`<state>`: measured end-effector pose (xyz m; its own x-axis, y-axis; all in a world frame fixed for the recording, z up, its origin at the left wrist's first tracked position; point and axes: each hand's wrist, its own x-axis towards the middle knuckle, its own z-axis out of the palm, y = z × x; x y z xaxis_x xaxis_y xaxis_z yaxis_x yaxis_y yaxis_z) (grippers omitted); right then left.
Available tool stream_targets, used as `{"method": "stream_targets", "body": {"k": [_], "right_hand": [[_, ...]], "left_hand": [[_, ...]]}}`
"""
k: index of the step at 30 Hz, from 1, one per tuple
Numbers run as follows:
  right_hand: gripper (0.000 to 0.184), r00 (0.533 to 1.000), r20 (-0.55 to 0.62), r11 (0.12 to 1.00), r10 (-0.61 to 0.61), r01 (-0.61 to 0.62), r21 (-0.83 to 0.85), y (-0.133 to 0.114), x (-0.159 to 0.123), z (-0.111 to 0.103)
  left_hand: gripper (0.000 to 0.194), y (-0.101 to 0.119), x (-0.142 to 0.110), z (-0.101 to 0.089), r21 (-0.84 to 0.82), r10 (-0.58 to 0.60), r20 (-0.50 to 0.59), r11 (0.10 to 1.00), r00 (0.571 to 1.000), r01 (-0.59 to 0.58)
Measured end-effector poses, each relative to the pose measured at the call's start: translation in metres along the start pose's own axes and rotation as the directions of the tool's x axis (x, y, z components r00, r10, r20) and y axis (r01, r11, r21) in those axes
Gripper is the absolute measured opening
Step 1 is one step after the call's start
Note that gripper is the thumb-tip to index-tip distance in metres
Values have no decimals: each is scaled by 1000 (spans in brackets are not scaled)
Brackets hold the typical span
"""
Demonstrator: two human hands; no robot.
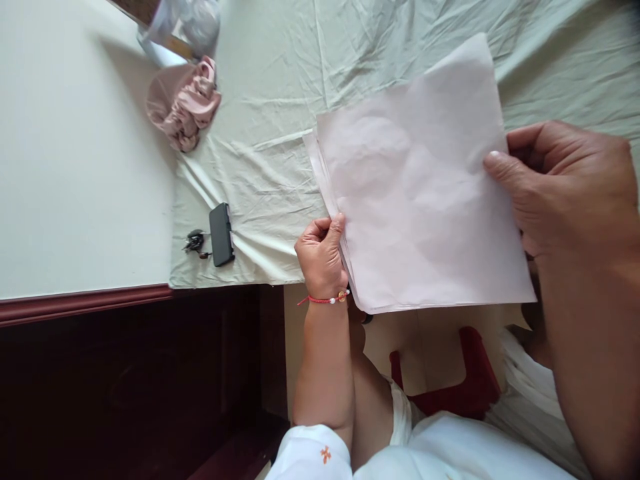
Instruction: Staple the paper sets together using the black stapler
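A large pale pink sheet of paper (420, 187) is held up over the edge of a bed covered with a wrinkled light green sheet (280, 100). My left hand (323, 257) pinches the paper's lower left edge, where the layers look doubled; a red bead bracelet sits on that wrist. My right hand (565, 190) grips the paper's right edge, thumb on top and fingers curled behind.
A black phone (221, 234) and a small dark tangle of earphones (195, 241) lie near the bed's corner. A bunched pink cloth (186, 103) and a clear plastic bag (187, 23) sit farther back. A white wall is left; red footwear (473, 383) is below.
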<state>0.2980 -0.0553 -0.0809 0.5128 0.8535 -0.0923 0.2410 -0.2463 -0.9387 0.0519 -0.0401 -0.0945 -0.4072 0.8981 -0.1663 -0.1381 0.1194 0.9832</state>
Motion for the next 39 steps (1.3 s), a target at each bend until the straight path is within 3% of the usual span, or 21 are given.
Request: {"method": "stream_targets", "body": {"k": [9,15,21,26,33,39], "right_hand": [[23,999,-36,1000,-2,2,-3,0,1,1],[18,999,-31,999,-36,37,36,3,2,1],[16,999,-34,998,-26,28,59,3,1,2],[15,999,-37,994,-26,30,104,1,-1,3],[16,998,-29,992,-63,65,109,4,0,3],[17,998,-21,991,-67,69,118,5,0,3]], "left_hand": [[32,1,-1,-2,1,51,68,999,996,-51],[43,0,-1,-4,77,80,89,993,993,-87],[23,-3,2,-4,86,116,84,989,990,-124],[20,-4,3,-3,47,95,51,994,994,-98],[21,-4,1,-1,59,69,98,995,993,-75],[20,0,-4,1,-24,51,124,999,991,-48]]}}
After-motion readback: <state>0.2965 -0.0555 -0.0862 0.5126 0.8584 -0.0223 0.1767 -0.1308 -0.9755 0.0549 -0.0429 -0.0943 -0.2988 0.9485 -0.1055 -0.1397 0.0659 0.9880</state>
